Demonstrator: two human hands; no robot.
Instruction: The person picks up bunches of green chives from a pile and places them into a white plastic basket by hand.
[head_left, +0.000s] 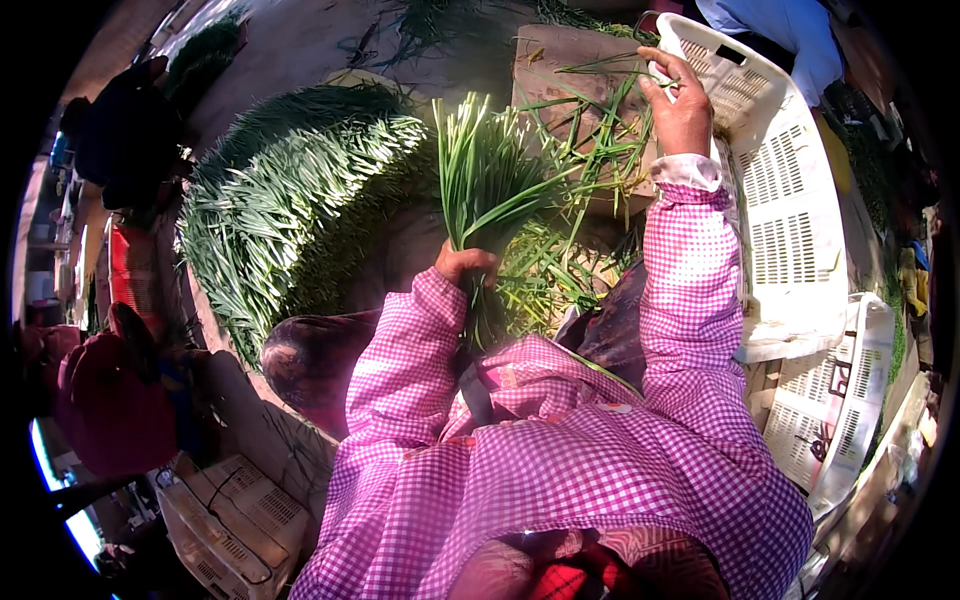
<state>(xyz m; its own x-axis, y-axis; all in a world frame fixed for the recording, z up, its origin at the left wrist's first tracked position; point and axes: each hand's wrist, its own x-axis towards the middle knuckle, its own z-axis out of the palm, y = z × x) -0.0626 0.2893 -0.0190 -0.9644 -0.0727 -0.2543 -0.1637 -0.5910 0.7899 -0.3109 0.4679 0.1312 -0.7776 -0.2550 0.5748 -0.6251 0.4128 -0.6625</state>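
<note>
My left hand (465, 264) is closed around a thick bunch of garlic chives (487, 176), their pale cut ends pointing away from me. The lower leaves hang toward my lap. Farther out to the right, my right hand (681, 112) is raised beside a white plastic crate (787, 225), thumb and forefinger curved. Thin loose leaves (600, 66) reach close to its fingertips; whether they are pinched there is unclear. Under and beside that hand, loose chive leaves (611, 142) lie scattered on a brown board (544, 56).
A large pile of chives (300, 202) stands to the left. Yellowed trimmings (544, 262) lie between my legs. Another white crate (817, 405) is at right, and a beige crate (232, 517) at lower left. A person in dark red (112, 405) sits left; a red crate (135, 270) stands beyond.
</note>
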